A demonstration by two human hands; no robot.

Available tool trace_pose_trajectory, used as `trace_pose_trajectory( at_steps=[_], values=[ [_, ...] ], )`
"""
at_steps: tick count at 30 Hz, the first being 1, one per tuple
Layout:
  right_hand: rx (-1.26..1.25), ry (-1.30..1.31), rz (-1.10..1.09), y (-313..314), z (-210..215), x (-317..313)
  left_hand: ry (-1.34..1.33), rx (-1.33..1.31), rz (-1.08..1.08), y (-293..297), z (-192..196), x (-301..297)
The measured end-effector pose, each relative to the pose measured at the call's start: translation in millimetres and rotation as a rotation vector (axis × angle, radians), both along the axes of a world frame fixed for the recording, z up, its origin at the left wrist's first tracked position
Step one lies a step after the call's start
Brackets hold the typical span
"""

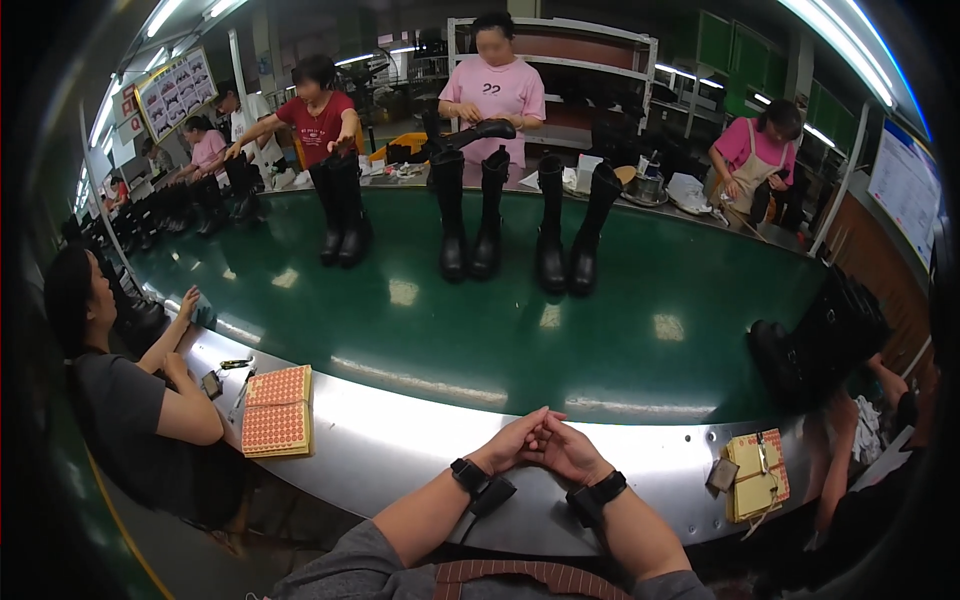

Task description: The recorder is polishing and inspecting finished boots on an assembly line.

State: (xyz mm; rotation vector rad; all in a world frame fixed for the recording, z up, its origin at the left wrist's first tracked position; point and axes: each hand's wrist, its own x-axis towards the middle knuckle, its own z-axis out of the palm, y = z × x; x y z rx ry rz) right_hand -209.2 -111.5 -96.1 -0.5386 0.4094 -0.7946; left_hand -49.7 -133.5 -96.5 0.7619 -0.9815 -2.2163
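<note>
Stretching across the middle, a wide dark green conveyor belt point(560, 330) curves with the lens, and its far left end fades into a dim, blurred row of boots and seated workers too small to count. Its near side is bounded by a broad silver metal rim point(400, 425), bare in the middle.

Six tall black rubber boots stand upright on the belt in three pairs: a left pair point(342, 215) under one worker's hands, a middle pair point(468, 215) and a right pair point(575, 225). Another black boot point(480, 131) is held sideways by a person in pink behind the middle pair. At the right edge a dark heap of black boots point(820, 340) is hard to tell apart, partly cut off by the dark rim of the view.

Two stacks of sticker sheets lie on the rim — an orange-dotted pad point(277, 411) well to the left and a yellow clipped bundle point(757, 475) to the right.

At the bottom centre, the left hand point(515, 440) and right hand point(568, 450) rest on the metal rim, clasped loosely together, holding nothing — each wrist wears a black strap. The fingers overlap, so individual fingertips are hidden.
</note>
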Motion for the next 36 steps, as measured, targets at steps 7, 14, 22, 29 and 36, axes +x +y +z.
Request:
trace_pose_trajectory(
  at_steps=[7, 14, 22, 29, 36],
  values=[
    [-0.018, 0.083, -0.035, 2, -4, 3, 0.028, -0.023, -0.009, -3, -6, 2],
    [-0.031, 0.072, -0.044, 2, -4, 4, 0.003, -0.022, 0.019, 1, 2, 2],
    [-0.019, 0.134, -0.083, 5, -1, 6, -0.03, -0.035, 0.045, 2, 5, -1],
    [-0.023, 0.122, -0.079, 5, 1, 6, -0.009, -0.027, 0.048, 4, 8, 0],
    [-0.029, 0.116, -0.079, 5, 0, 6, -0.032, -0.046, 0.068, 5, 9, -1]
  ],
)
